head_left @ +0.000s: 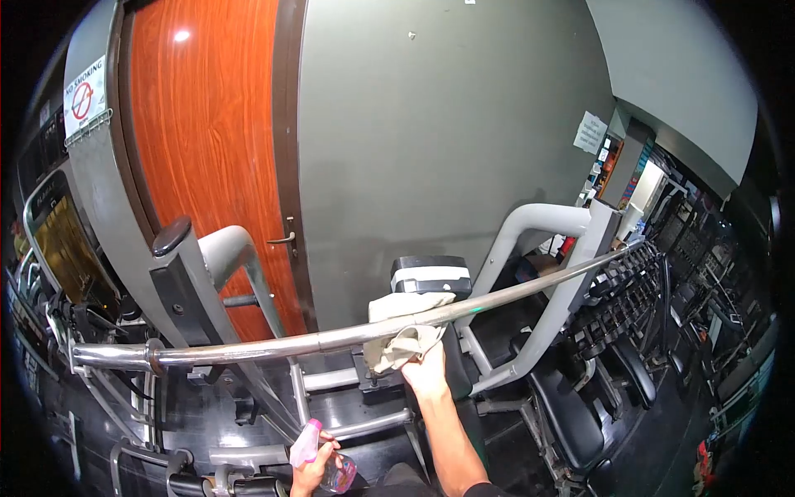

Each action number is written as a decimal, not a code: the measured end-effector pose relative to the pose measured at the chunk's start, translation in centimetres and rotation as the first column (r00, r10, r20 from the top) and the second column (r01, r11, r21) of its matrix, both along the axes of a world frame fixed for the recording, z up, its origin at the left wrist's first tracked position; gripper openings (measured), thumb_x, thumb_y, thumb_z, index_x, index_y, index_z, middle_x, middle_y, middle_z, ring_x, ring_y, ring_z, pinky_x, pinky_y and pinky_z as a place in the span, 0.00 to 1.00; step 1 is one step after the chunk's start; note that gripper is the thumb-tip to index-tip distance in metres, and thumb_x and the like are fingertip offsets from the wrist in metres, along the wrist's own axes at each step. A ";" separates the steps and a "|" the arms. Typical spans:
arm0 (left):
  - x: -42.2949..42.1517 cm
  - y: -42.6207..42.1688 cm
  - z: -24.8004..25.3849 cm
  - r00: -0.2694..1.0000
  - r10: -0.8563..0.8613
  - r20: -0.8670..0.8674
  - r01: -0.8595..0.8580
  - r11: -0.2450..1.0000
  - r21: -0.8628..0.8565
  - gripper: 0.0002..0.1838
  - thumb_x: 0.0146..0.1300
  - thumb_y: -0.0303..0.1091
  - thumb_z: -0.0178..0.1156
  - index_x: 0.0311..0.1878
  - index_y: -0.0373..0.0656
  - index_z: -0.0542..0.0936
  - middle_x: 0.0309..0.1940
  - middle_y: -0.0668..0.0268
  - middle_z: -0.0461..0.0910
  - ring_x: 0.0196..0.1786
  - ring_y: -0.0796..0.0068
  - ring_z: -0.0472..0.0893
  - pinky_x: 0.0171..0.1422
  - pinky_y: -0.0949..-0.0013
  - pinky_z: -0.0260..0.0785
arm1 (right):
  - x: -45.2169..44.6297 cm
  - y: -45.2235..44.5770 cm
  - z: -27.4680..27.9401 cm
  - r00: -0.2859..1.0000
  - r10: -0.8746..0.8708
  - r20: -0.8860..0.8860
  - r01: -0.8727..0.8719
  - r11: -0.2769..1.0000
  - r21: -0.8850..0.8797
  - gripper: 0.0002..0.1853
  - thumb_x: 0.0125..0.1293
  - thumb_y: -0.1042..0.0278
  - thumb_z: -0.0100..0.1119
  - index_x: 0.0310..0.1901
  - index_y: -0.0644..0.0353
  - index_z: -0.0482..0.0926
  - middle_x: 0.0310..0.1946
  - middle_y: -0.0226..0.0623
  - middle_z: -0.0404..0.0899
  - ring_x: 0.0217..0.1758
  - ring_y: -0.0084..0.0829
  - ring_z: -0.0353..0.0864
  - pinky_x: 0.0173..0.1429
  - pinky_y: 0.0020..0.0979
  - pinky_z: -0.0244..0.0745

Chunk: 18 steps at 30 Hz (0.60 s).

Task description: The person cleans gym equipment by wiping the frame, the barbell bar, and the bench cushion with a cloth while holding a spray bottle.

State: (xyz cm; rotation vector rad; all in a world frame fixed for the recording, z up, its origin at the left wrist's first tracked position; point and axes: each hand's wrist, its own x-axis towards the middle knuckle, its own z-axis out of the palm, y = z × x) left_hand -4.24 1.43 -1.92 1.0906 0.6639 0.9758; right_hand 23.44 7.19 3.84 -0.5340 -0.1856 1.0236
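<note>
A long metal barbell (290,345) lies across the uprights of a grey bench frame. Around its middle part a pale cloth (406,331) is wrapped, and my right hand (426,373) is closed on the cloth from below. Lower down, my left hand (315,469) holds a clear spray bottle (339,475) with a pink and white spray head (305,443), its fingers wrapped round the neck. A black and white pad (431,274) stands just behind the cloth.
Behind the frame are a grey wall (447,124) and a reddish wooden door (203,149). Dumbbells on a rack (617,298) and black padded benches (567,414) stand at the right. More gym machines (70,240) are at the left.
</note>
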 end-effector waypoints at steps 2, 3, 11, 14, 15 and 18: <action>0.5 0.4 -0.3 1.000 -0.013 -0.017 0.014 1.000 0.024 0.09 0.64 0.26 0.52 0.45 0.35 0.68 0.32 0.56 0.74 0.23 0.67 0.78 0.36 0.63 0.75 | 0.3 -0.9 -1.0 0.986 0.043 0.158 -0.033 0.997 -0.067 0.12 0.66 0.63 0.49 0.47 0.59 0.72 0.38 0.36 0.77 0.38 0.35 0.80 0.38 0.38 0.79; 0.6 0.5 -0.4 0.999 -0.032 -0.024 0.032 0.999 0.026 0.09 0.64 0.25 0.52 0.45 0.35 0.68 0.32 0.56 0.74 0.23 0.67 0.78 0.36 0.63 0.75 | 0.5 -1.4 -1.8 0.997 0.054 0.056 -0.052 0.998 -0.036 0.12 0.67 0.63 0.48 0.48 0.59 0.72 0.39 0.35 0.77 0.39 0.34 0.80 0.40 0.39 0.79; 3.9 1.8 2.2 1.000 0.016 -0.016 -0.015 0.997 0.072 0.08 0.62 0.22 0.53 0.44 0.31 0.70 0.30 0.54 0.77 0.24 0.68 0.80 0.33 0.67 0.75 | -1.0 -7.0 3.5 0.893 -0.390 0.226 0.357 0.918 0.174 0.18 0.69 0.61 0.45 0.54 0.63 0.70 0.49 0.39 0.75 0.51 0.37 0.77 0.55 0.42 0.74; 5.7 2.3 3.2 0.999 0.037 0.014 -0.037 0.999 0.039 0.08 0.60 0.20 0.54 0.43 0.29 0.71 0.30 0.55 0.78 0.24 0.70 0.80 0.31 0.70 0.74 | 2.1 -4.0 8.8 -0.333 -0.416 0.846 0.389 0.757 0.525 0.17 0.63 0.55 0.53 0.46 0.58 0.78 0.47 0.40 0.77 0.53 0.38 0.75 0.59 0.45 0.68; 6.4 2.4 3.3 0.999 0.035 0.027 -0.036 0.999 0.041 0.08 0.60 0.20 0.55 0.43 0.29 0.71 0.30 0.56 0.78 0.24 0.70 0.80 0.31 0.71 0.74 | 2.0 -2.7 9.5 -0.529 -0.205 0.824 0.374 0.815 0.443 0.16 0.60 0.54 0.56 0.42 0.57 0.79 0.44 0.39 0.78 0.52 0.37 0.75 0.57 0.43 0.68; 7.8 2.5 4.3 0.999 0.036 0.015 -0.037 0.998 0.042 0.08 0.60 0.21 0.55 0.42 0.30 0.72 0.30 0.57 0.78 0.24 0.71 0.80 0.29 0.72 0.73 | 1.4 -0.3 11.2 -0.647 0.007 0.762 0.403 0.852 0.334 0.16 0.57 0.51 0.58 0.32 0.56 0.81 0.34 0.38 0.81 0.42 0.37 0.79 0.48 0.38 0.72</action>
